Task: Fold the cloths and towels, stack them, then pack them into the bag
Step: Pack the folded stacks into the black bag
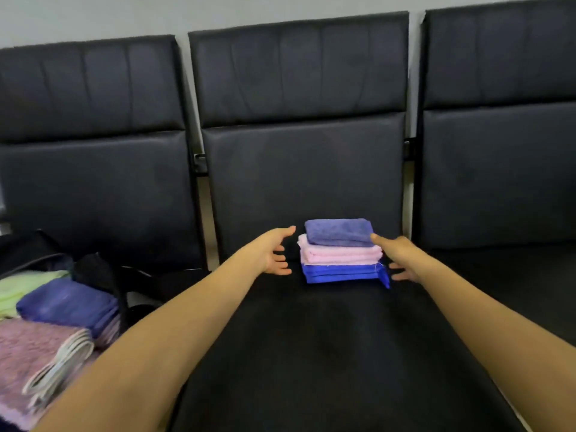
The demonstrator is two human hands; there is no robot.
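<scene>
Centre, top down: plain violet-blue towel [339,232], pale pink towel [339,255], royal blue cloth [341,273]; at left: pale green cloth [21,288], indigo towel [68,302], mauve towel [28,347] with whitish edge bands; seats [296,169] black, unpatterned; wall [93,14] light grey.

Soft, even indoor light, rather dim. The grey wall [93,14] at the far side is the brightest part. The black bench [311,353] swallows detail, and its seat backs [299,73] carry a faint sheen. The stack of folded cloths [341,254] is fairly sharp, with a weak shadow at its foot. The pile of towels [46,338] at near left is blurred. Straight edges bow toward the left and right borders.
</scene>
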